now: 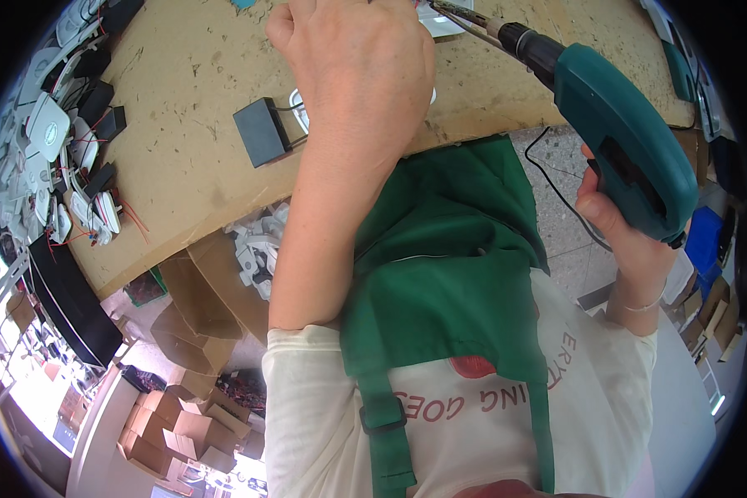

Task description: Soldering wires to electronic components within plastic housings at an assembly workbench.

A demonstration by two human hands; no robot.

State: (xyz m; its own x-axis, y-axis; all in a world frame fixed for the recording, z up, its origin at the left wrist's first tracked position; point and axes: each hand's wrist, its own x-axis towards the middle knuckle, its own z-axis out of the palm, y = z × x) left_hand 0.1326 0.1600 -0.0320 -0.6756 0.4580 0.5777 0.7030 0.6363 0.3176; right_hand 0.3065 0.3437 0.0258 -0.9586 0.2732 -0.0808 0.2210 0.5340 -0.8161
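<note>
My right hand [631, 224] is wrapped round the handle of a teal power screwdriver [614, 124]. Its dark chuck and long bit slant up to the left. The tip of the bit is by a white plastic part [452, 23] at the top edge. My left hand [361, 58] is beside that part, back upward over the table; its fingers run out of the picture, so what they hold is hidden. Under the left wrist lies a white plastic piece [297, 112], mostly covered. A black box-shaped piece [261, 133] is next to it, with dark wires between them.
Heaped white and black plastic parts [50, 129] with red wires line the left of the worn brown table [183, 183]. Below it stand open cardboard boxes [199, 307] and a pile of white parts [260, 249]. A black cable [556, 187] hangs at the right.
</note>
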